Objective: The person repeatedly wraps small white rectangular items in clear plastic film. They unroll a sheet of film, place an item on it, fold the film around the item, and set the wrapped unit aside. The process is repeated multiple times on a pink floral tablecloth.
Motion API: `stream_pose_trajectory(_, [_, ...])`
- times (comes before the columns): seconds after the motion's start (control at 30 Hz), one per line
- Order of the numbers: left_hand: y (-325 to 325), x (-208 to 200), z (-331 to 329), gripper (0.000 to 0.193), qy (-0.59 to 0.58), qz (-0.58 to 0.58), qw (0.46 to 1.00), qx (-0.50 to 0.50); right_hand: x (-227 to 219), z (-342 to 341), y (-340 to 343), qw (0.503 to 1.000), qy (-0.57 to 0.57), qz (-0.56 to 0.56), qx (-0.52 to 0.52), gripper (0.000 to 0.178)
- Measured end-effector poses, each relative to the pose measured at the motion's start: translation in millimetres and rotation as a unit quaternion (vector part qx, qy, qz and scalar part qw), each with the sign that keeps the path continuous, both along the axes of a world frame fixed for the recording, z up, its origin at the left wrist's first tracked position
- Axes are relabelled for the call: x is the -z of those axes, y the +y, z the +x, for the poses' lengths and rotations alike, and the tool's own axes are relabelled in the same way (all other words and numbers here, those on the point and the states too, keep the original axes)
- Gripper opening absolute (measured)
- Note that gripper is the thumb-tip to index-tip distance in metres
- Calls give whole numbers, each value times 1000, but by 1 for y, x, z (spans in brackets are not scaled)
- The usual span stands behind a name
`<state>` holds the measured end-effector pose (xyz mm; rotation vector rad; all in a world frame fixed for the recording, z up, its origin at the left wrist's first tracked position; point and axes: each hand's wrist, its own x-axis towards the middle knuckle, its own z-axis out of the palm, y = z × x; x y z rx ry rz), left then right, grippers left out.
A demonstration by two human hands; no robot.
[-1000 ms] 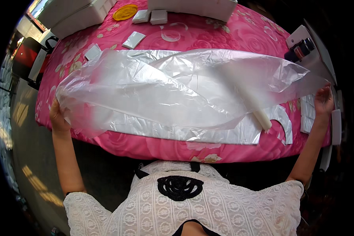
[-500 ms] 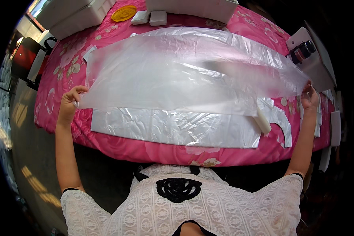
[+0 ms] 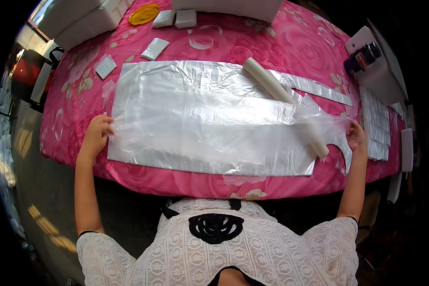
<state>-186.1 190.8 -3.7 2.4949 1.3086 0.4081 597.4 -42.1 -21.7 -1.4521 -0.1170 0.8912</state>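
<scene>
A thin translucent plastic bag is stretched across in front of me. My left hand pinches its left end, and my right hand grips the gathered right end. Under it, a flat stack of shiny whitish plastic bags lies on the table, with curved cut-outs at its right end. Two pale cylinders rest on the stack's right part: the far one lies uncovered at a slant, while the near one is partly veiled by the film.
A pink floral cloth covers the table. Small white packets and a yellow disc lie farther off, near white foam boxes. At the right are a dark jar and folded plastic bags.
The held bag has come down and toward me, narrowing between my hands. It uncovers the far cylinder and far packets. Both hands have moved inward and slightly nearer.
</scene>
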Motion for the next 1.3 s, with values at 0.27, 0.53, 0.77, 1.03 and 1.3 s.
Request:
stream_pose_trajectory(0.27, [6, -41, 32, 22, -188, -209, 959, -13, -6, -13, 24, 785, -592, -178, -24, 29])
stream_pose_trajectory(0.53, [46, -5, 129, 41, 5, 115, 990, 85, -48, -265, 115, 614, -685, 36, -392, 47])
stream_pose_trajectory(0.77, [63, 15, 177, 46, 47, 88, 990, 103, 11, -310, 153, 551, -719, -33, -422, 43])
stream_pose_trajectory(1.03, [91, -13, 141, 17, 60, 143, 984, 86, -26, -282, 183, 584, -725, -12, -365, 14])
stream_pose_trajectory(1.3, [31, -153, 110, 9, -158, 433, 887, -24, -172, -252, 138, 626, -751, 199, -70, 28])
